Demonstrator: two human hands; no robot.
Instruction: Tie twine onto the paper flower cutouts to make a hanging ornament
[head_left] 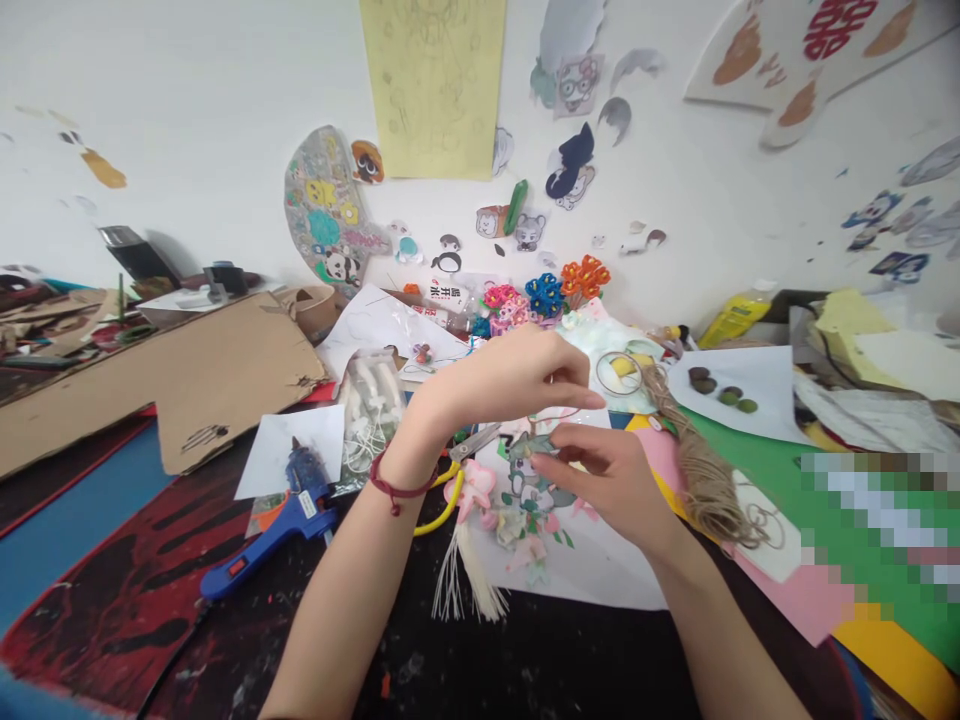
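My left hand point(525, 375) is raised over the middle of the table, wrist bent, fingers pointing right and pressed together; what they pinch, if anything, is too small to make out. Just below it, my right hand point(600, 475) pinches the edge of a grey-green cartoon cutout point(529, 478) between thumb and fingers. Under the cutout lies a white sheet point(600, 575) with pale flower pieces point(525, 545). A pink star-shaped piece point(474, 488) and a cream tassel point(472, 580) are left of the cutout. Scissors with yellow handles point(442, 510) lie partly behind my left wrist.
A blue glue gun point(274, 540) rests at the left near a white paper point(262, 450). Cardboard point(225, 370) covers the far left. Coiled twine point(709, 480) lies at right on coloured sheets. Bright craft flowers point(547, 293) stand at the back, by the wall.
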